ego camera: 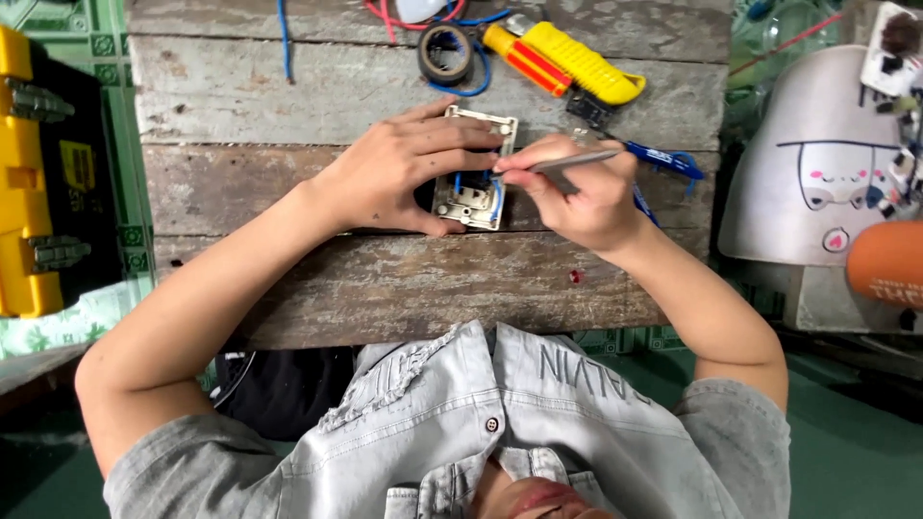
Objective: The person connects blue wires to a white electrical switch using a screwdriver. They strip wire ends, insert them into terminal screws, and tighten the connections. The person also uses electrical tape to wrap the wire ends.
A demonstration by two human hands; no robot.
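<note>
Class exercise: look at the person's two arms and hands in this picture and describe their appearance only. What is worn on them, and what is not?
Both forearms are bare. The left hand and right hand wear no gloves, and no rings, watch or bracelet show. Short sleeves of a light grey faded denim shirt end above the elbows; the cloth is frayed at the chest and has a small round button.
</note>
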